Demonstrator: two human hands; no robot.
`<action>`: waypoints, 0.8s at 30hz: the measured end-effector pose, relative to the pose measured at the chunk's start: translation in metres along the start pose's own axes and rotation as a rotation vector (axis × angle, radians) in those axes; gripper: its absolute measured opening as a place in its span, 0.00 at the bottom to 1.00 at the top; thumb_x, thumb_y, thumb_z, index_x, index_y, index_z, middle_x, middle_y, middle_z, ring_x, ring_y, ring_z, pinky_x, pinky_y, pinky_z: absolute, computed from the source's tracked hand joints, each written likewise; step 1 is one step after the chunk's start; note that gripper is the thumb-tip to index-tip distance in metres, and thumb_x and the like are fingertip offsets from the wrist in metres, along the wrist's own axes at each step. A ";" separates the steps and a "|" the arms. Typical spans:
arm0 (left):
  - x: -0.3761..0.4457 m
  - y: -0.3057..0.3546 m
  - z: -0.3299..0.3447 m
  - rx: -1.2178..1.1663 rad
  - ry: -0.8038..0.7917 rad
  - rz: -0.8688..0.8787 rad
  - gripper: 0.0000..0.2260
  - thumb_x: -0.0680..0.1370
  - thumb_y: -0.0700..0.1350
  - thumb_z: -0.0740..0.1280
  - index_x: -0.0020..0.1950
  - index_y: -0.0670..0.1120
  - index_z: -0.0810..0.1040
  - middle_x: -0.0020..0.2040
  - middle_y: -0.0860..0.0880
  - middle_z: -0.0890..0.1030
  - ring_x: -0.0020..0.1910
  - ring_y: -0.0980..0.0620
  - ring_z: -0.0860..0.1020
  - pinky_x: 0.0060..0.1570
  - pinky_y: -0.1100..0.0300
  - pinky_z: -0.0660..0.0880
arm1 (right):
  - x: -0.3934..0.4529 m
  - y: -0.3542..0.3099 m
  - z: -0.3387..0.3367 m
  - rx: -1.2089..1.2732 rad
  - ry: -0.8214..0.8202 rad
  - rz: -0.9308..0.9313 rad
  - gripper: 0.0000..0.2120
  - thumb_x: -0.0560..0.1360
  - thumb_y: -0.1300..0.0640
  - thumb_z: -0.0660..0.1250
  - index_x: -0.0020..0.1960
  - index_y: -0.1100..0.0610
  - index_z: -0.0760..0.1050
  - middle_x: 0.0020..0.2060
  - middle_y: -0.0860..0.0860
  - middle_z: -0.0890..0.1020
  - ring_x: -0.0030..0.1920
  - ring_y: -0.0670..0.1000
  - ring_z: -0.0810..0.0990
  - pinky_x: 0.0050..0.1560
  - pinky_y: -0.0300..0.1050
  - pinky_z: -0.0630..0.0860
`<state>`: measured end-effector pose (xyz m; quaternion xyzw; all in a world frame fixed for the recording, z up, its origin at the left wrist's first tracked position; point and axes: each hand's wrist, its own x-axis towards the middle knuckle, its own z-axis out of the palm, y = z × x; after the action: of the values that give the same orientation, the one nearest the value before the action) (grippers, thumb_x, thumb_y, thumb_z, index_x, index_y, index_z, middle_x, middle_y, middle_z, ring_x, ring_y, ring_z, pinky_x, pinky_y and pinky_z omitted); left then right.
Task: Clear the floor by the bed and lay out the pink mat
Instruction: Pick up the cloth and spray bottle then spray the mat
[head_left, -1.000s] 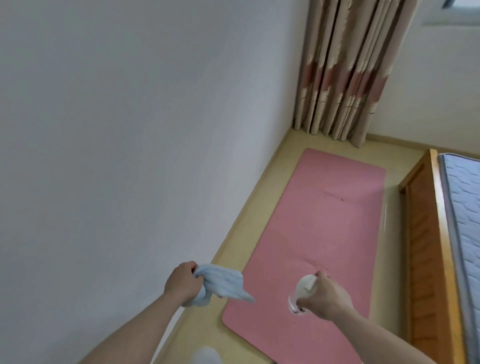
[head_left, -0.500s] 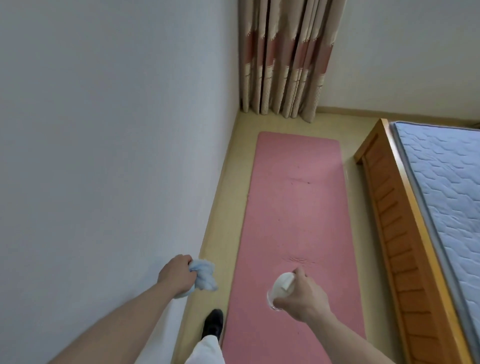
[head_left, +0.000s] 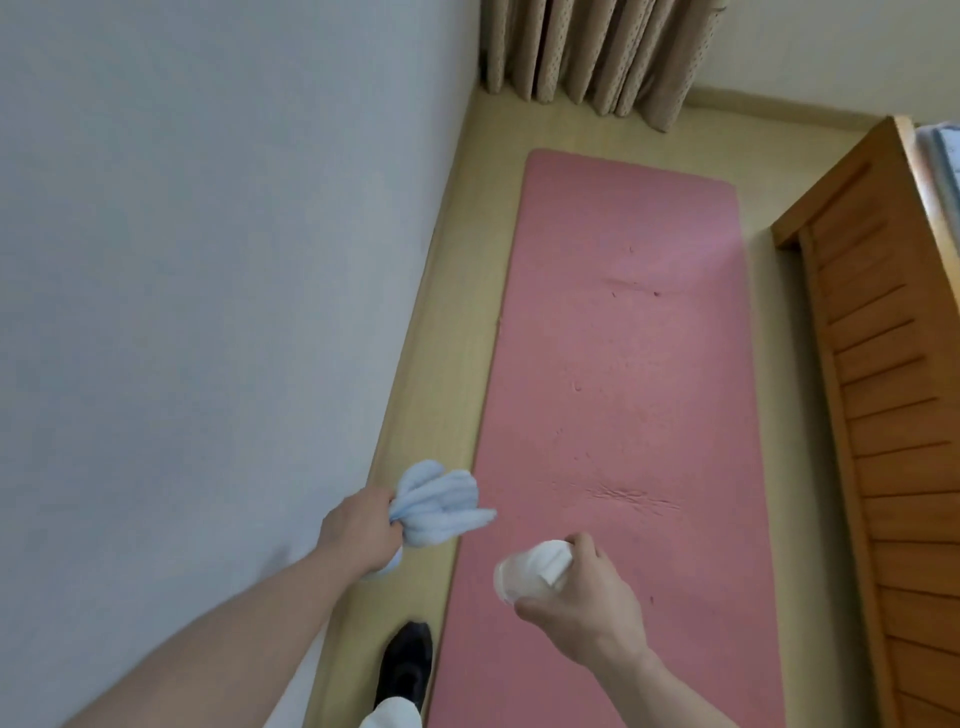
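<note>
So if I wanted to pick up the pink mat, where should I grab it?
Probably the near short end of the pink mat, coming from where the person stands. It lies flat and long between the wall and the bed frame, so that end is reachable, and it could roll up away from you.

A plain pale wall (head_left: 208, 260) fills the left of the room, meeting a strip of light yellowish floor (head_left: 467, 312) edged with a matching skirting board. Beige pleated curtains (head_left: 592, 52) hang to the floor in the far corner, beside a cream wall (head_left: 831, 47). At right stands a wooden bed frame (head_left: 893, 395) with slatted side panelling, a sliver of mattress (head_left: 943, 156) showing above it. Soft, even daylight.
</note>
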<state>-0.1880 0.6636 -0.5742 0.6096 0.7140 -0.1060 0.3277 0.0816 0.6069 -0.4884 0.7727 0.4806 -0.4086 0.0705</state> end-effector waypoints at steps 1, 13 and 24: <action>0.020 -0.004 0.017 -0.003 0.018 -0.004 0.03 0.75 0.48 0.61 0.46 0.53 0.74 0.43 0.55 0.77 0.42 0.50 0.76 0.41 0.57 0.74 | 0.019 0.005 0.015 -0.002 -0.008 -0.001 0.31 0.58 0.39 0.72 0.57 0.46 0.65 0.51 0.42 0.75 0.47 0.51 0.80 0.44 0.46 0.74; 0.182 0.016 0.067 -0.037 0.310 0.055 0.07 0.77 0.49 0.62 0.49 0.47 0.74 0.49 0.48 0.79 0.47 0.42 0.79 0.44 0.52 0.76 | 0.145 0.058 0.117 -0.050 -0.046 0.062 0.38 0.58 0.39 0.73 0.65 0.46 0.66 0.55 0.44 0.75 0.51 0.52 0.81 0.46 0.46 0.75; 0.248 0.047 0.055 0.083 0.260 -0.049 0.08 0.79 0.47 0.59 0.50 0.50 0.79 0.47 0.48 0.82 0.43 0.44 0.78 0.41 0.56 0.71 | 0.198 0.033 0.139 -0.005 -0.019 0.012 0.37 0.58 0.39 0.72 0.64 0.46 0.65 0.56 0.44 0.75 0.50 0.53 0.80 0.46 0.46 0.74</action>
<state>-0.1362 0.8428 -0.7522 0.6137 0.7600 -0.0636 0.2042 0.0700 0.6553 -0.7277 0.7714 0.4765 -0.4142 0.0795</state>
